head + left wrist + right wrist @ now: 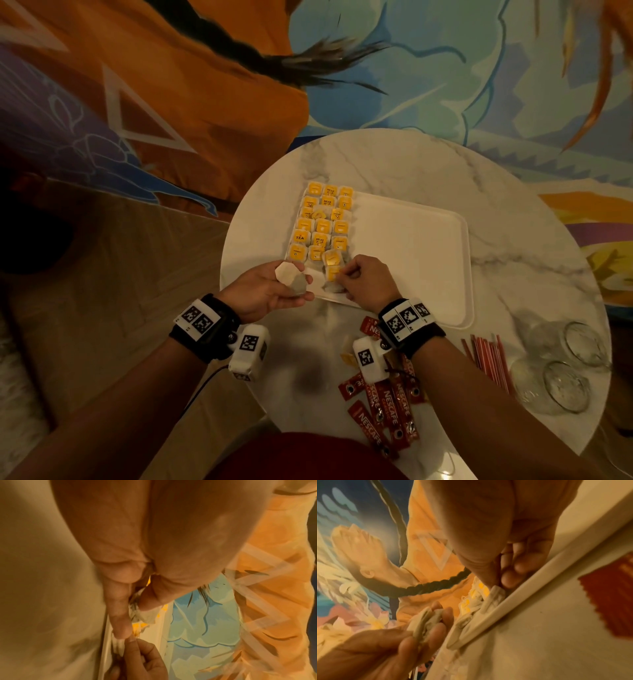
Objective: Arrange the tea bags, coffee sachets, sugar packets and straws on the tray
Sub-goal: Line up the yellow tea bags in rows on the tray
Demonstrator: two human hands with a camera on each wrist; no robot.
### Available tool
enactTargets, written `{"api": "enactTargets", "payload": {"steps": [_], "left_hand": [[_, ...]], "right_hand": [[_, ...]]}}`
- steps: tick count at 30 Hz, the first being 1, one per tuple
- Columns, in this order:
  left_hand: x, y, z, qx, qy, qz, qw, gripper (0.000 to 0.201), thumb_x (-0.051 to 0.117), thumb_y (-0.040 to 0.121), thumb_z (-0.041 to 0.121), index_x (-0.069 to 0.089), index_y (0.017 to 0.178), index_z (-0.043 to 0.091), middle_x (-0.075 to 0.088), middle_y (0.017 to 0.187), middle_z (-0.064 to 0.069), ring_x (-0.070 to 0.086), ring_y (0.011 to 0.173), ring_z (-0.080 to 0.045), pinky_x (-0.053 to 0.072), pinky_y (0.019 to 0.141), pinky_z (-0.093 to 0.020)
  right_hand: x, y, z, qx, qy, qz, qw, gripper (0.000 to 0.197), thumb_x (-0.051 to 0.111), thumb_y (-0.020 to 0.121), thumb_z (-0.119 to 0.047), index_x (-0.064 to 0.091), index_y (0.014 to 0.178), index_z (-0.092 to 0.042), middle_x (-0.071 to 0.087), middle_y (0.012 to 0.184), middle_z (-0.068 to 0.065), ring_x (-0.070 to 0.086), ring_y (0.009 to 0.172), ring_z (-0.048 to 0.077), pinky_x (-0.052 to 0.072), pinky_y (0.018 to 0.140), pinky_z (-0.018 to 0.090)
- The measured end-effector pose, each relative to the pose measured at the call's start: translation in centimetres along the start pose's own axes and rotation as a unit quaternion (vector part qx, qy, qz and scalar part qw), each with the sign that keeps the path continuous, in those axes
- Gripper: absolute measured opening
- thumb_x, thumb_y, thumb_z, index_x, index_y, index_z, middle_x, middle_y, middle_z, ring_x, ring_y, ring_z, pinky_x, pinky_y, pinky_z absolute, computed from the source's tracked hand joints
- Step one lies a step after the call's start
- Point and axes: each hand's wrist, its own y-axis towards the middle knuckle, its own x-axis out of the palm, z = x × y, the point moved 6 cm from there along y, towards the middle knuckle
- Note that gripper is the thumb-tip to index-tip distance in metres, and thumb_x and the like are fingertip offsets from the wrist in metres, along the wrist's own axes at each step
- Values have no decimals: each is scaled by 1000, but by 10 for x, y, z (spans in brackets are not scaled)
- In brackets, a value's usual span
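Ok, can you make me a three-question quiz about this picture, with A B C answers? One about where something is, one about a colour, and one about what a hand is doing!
1. Where are the coffee sachets?
A. On the tray
B. On the table, near the person
C. In a glass

2. What colour are the tags on the tea bags?
A. Yellow
B. Green
C. Purple

3. What is the left hand doing?
A. Lying flat on the table
B. Holding tea bags
C. Picking up straws

Answers:
1. B, the red sachets lie on the marble table, off the white tray.
2. A, rows of yellow tags fill the tray's left side.
3. B, its fingers curl around pale tea bags, while the right hand pinches one at the tray's near edge.
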Motion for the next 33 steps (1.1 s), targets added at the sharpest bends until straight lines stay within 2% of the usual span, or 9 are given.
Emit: {"api": "enactTargets", "payload": {"steps": [3, 10, 16, 21, 24, 26, 29, 31, 33], "left_hand": [[2, -3, 1, 2, 13, -1, 1000, 40, 49, 92, -18, 58, 123, 6, 68, 117, -17, 71, 104, -38, 61, 83, -36], [8, -5, 3, 5, 108, -16, 994, 37, 56, 94, -11, 58, 128, 4, 68, 119, -19, 71, 101, -29, 59, 79, -30], [18, -6, 8, 10, 226, -31, 974, 26, 61, 95, -1, 65, 117, 10, 71, 103, -14, 69, 92, -20, 55, 78, -28], [19, -6, 12, 27, 304, -37, 952, 20, 66, 95, 13, 68, 114, 7, 70, 87, -9, 66, 79, -12, 53, 73, -26], [15, -4, 9, 18, 279, -25, 960, 22, 65, 97, 21, 67, 113, 7, 67, 89, -6, 64, 78, -12, 50, 69, -26], [14, -4, 6, -4, 210, -20, 978, 40, 60, 94, 42, 65, 119, 10, 65, 98, -8, 62, 80, -15, 47, 70, -28], [13, -5, 0, -49, 121, -26, 991, 78, 30, 90, 70, 62, 127, 10, 67, 101, -8, 59, 74, -16, 42, 65, -27], [12, -3, -2, -59, 103, -36, 992, 81, 23, 95, 70, 62, 129, 8, 68, 105, -11, 58, 74, -18, 40, 64, -29], [9, -2, -3, -46, 108, -29, 993, 60, 39, 100, 57, 63, 128, 8, 67, 109, -13, 59, 77, -20, 41, 65, -29]], "right_hand": [[-4, 0, -5, -28, -79, 27, 996, 15, 75, 85, -31, 63, 78, -23, 65, 74, -10, 61, 71, 8, 47, 64, 26], [4, -21, -47, -174, 40, -15, 984, 10, 72, 91, -26, 74, 82, -22, 72, 83, -9, 66, 80, 6, 51, 74, 20], [15, -20, -61, -179, 20, -55, 982, 24, 72, 89, -42, 77, 108, -28, 71, 92, -12, 65, 90, 3, 53, 82, 20], [18, -22, -65, -193, -2, -72, 979, 7, 77, 87, -32, 73, 90, -27, 60, 72, -12, 55, 67, -1, 39, 63, 11], [16, -21, -62, -186, 40, -71, 979, 8, 76, 88, -29, 73, 91, -21, 62, 73, -10, 55, 65, 1, 43, 65, 18], [13, -23, -62, -174, 97, -85, 976, 8, 73, 91, -24, 74, 97, -18, 67, 76, 0, 59, 66, 9, 51, 65, 29], [7, -29, -64, -135, 186, -126, 965, 8, 65, 97, -11, 71, 100, -16, 64, 67, 8, 54, 56, 16, 47, 53, 28], [5, -31, -65, -121, 216, -159, 956, 15, 59, 98, -3, 69, 98, -14, 65, 68, 4, 55, 54, 17, 48, 51, 25], [4, -32, -64, -114, 208, -178, 955, 21, 54, 98, 3, 69, 94, -11, 68, 70, -1, 59, 56, 14, 50, 53, 23]]}}
